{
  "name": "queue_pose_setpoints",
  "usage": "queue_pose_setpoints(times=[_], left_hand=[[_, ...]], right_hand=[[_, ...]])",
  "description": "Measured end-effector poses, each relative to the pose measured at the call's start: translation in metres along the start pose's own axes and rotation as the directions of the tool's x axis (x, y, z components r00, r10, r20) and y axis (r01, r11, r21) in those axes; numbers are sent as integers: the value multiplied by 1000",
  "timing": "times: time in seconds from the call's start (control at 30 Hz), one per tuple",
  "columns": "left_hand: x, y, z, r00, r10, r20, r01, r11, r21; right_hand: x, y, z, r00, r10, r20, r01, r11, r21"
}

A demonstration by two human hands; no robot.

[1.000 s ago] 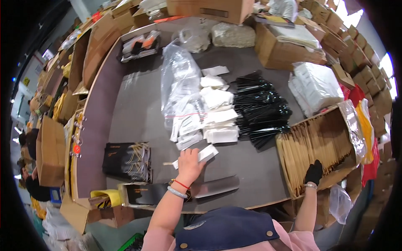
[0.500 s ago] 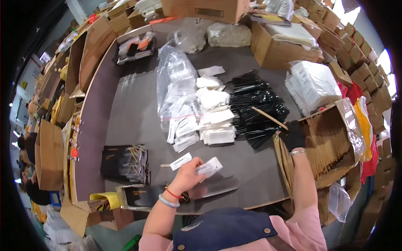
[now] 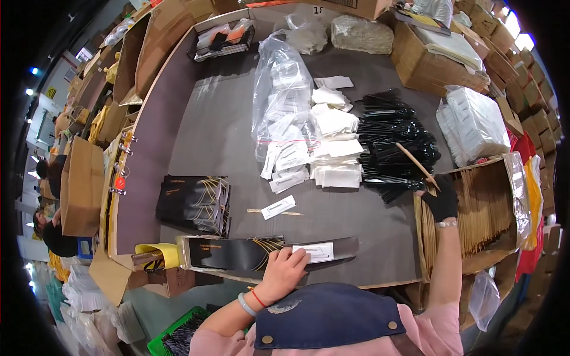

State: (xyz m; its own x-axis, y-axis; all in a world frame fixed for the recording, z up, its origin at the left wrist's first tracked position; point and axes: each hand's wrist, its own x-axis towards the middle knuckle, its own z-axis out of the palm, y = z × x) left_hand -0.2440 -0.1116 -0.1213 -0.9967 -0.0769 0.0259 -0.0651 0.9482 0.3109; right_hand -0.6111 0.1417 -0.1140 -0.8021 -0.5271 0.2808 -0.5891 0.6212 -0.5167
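The left hand (image 3: 284, 273) is gripping a white packet (image 3: 316, 253) by its near end; the rest is reaching rightward from the fingertips, over a dark panel (image 3: 349, 250). The packet is looking light, thin and perhaps slick, so an end is suiting a pinch. The gloved right hand (image 3: 440, 199) is apparently gripping a tan stick (image 3: 415, 162), its base hidden; it is projecting beyond the fingers, seeming light, stiff and snappable, favouring a mid-length hold.
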Motion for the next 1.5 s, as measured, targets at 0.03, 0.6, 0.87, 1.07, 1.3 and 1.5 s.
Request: queue_pose_setpoints(times=[0.03,0.6,0.87,1.07,1.3,1.5], left_hand=[[-6,1,0,1000,-15,2,15,1000,5],[-26,-26,-32,971,-222,-88,216,974,-75],[10,-23,-6,993,-95,-66,84,985,-154],[14,-18,-8,996,-92,-3,91,990,-103],[25,-27,-11,997,79,0,-78,994,71],[44,-36,-64,941,43,335,-69,995,67]], right_hand=[[-7,4,-2,1000,18,6,-18,1000,22],[-119,-129,75,787,-338,517,297,941,162],[-124,-169,139,778,-600,185,375,680,630],[-130,-136,107,833,-27,553,-282,839,466],[-115,-174,106,905,-301,300,186,915,357],[-94,-157,80,817,-332,472,326,940,98]])
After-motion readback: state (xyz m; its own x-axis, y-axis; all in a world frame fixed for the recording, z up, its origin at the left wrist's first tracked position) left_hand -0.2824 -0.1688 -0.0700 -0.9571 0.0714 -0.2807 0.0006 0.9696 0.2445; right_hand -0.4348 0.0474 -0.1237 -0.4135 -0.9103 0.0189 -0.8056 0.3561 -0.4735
